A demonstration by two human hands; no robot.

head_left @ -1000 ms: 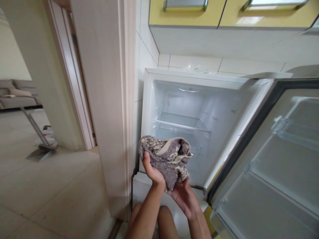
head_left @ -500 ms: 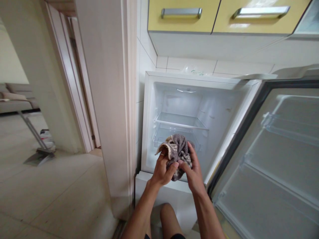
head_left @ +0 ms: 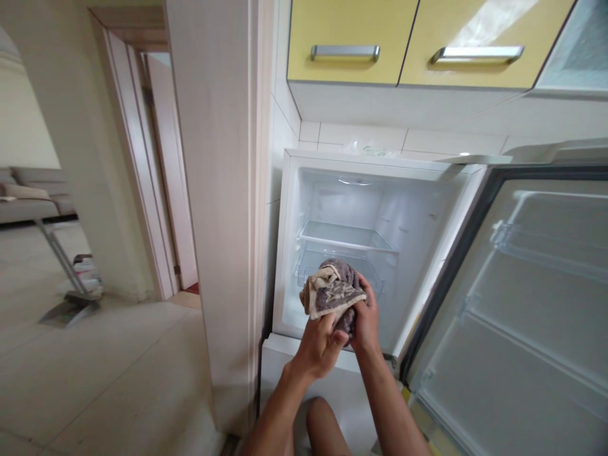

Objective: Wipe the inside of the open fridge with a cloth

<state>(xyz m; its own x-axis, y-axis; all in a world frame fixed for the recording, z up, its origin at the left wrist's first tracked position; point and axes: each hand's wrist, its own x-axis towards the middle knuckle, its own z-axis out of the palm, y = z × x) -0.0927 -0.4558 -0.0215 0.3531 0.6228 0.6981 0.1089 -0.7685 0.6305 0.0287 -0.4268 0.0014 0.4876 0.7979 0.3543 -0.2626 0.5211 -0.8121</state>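
A bunched grey-brown and cream patterned cloth [head_left: 335, 294] is held up in front of the open refrigerator [head_left: 291, 253]. My left hand [head_left: 319, 345] grips it from below on the left, its fingers partly hidden under a cream-edged fold. On the right side, my right hand [head_left: 367, 320] is closed around the cloth. Behind it, inside the fridge, a glass shelf [head_left: 346, 235] spans the compartment, and a clear drawer or lower shelf is partly hidden by the cloth.
The fridge door [head_left: 522, 285] stands swung out to the right, with clear racks on it. Yellow cabinets [head_left: 351, 25] hang above. A pale door frame [head_left: 218, 190] rises close on the left. Farther left are a dustpan [head_left: 71, 308] and a sofa [head_left: 33, 196].
The cloth has been turned and refolded, so a cream-edged patterned flap now lies across its front. My left hand has shifted lower beneath it. The view has tilted slightly upward.
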